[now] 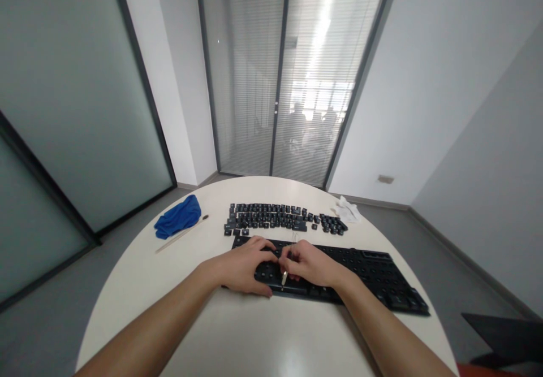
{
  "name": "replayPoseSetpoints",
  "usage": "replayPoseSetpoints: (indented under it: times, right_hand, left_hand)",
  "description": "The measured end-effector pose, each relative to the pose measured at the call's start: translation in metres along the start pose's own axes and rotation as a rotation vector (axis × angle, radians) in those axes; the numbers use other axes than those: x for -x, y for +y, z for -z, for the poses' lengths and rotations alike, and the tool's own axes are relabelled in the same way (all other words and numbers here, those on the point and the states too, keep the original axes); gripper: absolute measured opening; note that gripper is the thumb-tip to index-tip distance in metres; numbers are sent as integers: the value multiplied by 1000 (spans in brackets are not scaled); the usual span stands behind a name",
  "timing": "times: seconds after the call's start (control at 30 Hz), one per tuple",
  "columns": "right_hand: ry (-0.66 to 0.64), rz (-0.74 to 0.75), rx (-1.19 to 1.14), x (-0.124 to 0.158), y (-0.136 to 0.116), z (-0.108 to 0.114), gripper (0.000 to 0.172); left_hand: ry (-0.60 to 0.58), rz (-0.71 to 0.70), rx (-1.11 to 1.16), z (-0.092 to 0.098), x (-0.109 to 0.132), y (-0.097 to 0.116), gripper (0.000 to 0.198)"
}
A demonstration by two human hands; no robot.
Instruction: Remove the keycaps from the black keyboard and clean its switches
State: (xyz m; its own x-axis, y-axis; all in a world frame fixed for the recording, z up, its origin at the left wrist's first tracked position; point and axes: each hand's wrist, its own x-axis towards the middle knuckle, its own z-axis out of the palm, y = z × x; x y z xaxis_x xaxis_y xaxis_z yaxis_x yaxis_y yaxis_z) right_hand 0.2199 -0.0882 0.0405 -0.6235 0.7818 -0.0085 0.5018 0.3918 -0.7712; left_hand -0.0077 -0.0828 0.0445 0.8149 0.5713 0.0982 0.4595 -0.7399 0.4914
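Observation:
A black keyboard (pixel 373 272), stripped of most of its keycaps, lies slightly slanted on the round table. My left hand (pixel 246 264) rests over its left part, thumb and fingers spread, thumb near the front edge. Close beside it, my right hand (pixel 307 263) is closed around a slim tool (pixel 284 278) that looks like a wire keycap puller. Its pale end points down towards the keyboard's front edge, and thin wire shows beyond the fingers; the middle is hidden. Behind the keyboard, loose black keycaps (pixel 267 217) are laid out in rows.
On the white table (pixel 178 315), a blue cloth (pixel 178 217) and a thin stick brush (pixel 182 233) lie at the left. A crumpled white tissue (pixel 348 210) is at the back right. A dark, flat object (pixel 504 334) juts in at the lower right, beyond the table's edge.

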Motion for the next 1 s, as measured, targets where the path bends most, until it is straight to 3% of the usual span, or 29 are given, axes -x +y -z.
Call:
replayPoseSetpoints:
  times: [0.2,0.3,0.63,0.8,1.0]
  right_hand:
    - [-32,270,371,9,-32,1,14]
    - [-51,318,447,11,-39,-1,13]
    - [-29,199,195,5,-16,1,10]
    - [-30,16,-34,2,-7,1,18]
    - [-31,4,108,6,-16,3,13]
  left_hand:
    - [20,-2,-19,-1,0,0,52]
    - [23,-2,-22,-1,0,1,51]
    - [2,14,-41,4,-1,7,48]
    - [14,1,-38,2,-1,2,55]
    - [25,-23,-51,0,-1,-2,53]
